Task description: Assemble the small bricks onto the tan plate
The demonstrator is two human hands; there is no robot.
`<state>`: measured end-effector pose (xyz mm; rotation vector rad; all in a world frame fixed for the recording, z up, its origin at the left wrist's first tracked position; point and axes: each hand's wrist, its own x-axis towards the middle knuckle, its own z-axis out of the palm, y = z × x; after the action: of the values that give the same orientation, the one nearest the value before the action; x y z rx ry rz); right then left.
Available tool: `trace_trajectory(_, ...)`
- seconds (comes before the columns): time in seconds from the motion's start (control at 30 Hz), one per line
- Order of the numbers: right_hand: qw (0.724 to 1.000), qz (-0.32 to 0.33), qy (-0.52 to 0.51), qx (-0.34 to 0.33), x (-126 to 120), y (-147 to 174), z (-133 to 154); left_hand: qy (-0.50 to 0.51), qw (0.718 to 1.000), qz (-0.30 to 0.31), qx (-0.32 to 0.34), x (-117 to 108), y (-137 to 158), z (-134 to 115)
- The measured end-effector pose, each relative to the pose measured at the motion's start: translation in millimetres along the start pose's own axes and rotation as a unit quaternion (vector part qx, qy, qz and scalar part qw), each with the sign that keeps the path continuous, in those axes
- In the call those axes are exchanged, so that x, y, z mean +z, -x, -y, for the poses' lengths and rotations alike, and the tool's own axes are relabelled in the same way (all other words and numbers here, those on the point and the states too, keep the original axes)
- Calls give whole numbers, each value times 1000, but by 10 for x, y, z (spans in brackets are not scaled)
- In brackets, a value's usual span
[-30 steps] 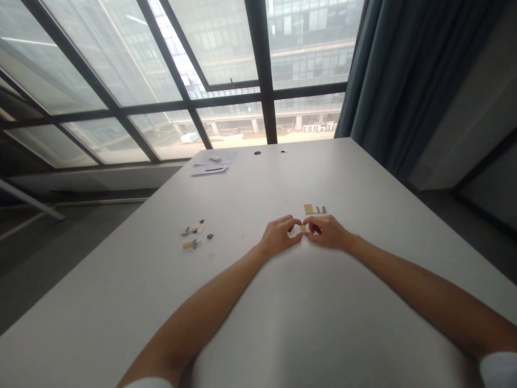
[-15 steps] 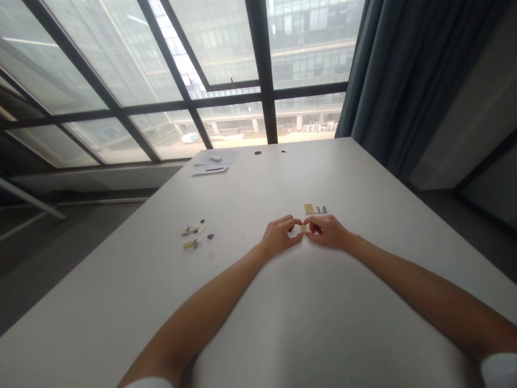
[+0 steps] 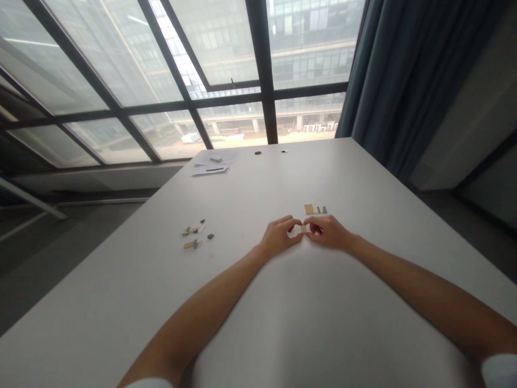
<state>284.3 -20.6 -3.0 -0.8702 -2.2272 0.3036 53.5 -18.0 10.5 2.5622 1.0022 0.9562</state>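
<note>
Both hands meet over the middle of the white table (image 3: 258, 302). Between them is a small yellowish-tan block (image 3: 304, 229), too small for its exact kind to show. My left hand (image 3: 280, 234) pinches its left side with thumb and forefinger. From the other side, my right hand (image 3: 329, 231) grips it in the same way, fingers curled. Just beyond the right hand lies a row of tan pieces (image 3: 309, 209) with small grey pieces (image 3: 324, 210) alongside.
Left of my arms lie several loose tan and grey pieces (image 3: 189, 244) and a small black piece (image 3: 210, 236). Papers (image 3: 212, 168) rest at the far left corner. A dark round disc (image 3: 257, 153) is near the far edge, before the window.
</note>
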Motion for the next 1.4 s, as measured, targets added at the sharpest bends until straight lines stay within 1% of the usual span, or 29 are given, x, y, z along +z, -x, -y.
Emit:
trace_trajectory(1.07,1000,2,0,-1,39,19,-56,7,1000,18,-10,6,-11,16)
trace_trajectory(1.4,1000,9,-3,4,13,1,-8,1,1000,9,-4,12,-6,31)
